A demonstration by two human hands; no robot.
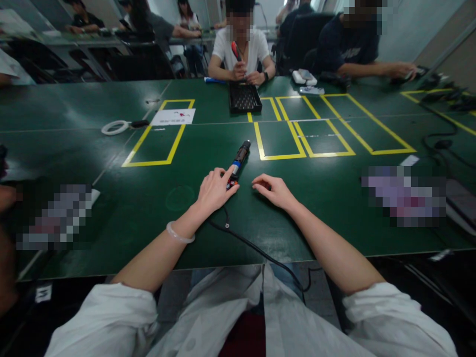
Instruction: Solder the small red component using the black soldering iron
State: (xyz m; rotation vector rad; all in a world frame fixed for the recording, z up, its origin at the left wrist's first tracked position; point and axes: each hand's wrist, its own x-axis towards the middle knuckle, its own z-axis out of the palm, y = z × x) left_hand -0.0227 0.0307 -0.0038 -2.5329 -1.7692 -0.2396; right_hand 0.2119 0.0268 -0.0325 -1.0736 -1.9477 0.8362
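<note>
A dark electric screwdriver (pixel 241 154) with a blue band lies on the green table, its tip pointing away from me and a little to the right. My left hand (pixel 215 191) is over its rear part, index finger along the body and thumb at the near side, closed on it. The palm side is hidden. From the near end a black cord (pixel 256 252) runs off the table edge toward my lap. My right hand (pixel 273 190) rests on the table right of the screwdriver, fingers loosely curved, thumb apart, holding nothing.
Yellow tape rectangles (pixel 282 157) mark the green table (pixel 156 198). A black tray of small parts (pixel 245 105) stands before a person (pixel 241 54) opposite. A white paper (pixel 173 116) and white cable coil (pixel 115 128) lie left. Blurred-out items (pixel 405 196) sit at both sides.
</note>
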